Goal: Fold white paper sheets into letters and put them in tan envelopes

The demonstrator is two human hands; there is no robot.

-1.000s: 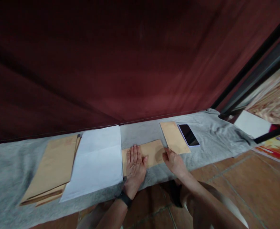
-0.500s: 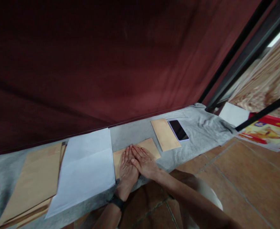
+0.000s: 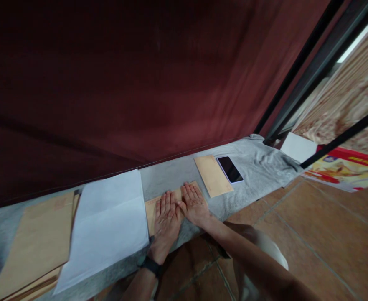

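Observation:
My left hand [image 3: 166, 218] and my right hand [image 3: 195, 205] both lie flat, fingers extended, side by side on a small brown envelope [image 3: 150, 207] on the grey cloth [image 3: 171, 173]. The hands cover most of the envelope; only its left end and far edge show. A black band sits on my left wrist. A second brown envelope [image 3: 213, 181] lies just right of my right hand, with a dark-screened phone [image 3: 230, 169] beside it.
White paper sheets [image 3: 108, 223] lie left of my hands, and a stack of large brown envelopes [image 3: 33, 242] is further left. A dark red curtain hangs behind the cloth. Tiled floor, a white sheet [image 3: 298, 147] and a colourful poster [image 3: 343, 167] are at the right.
My right hand slid left from the envelope's right end to rest beside my left hand, then spread flat on the envelope. The view shifted, moving everything slightly left.

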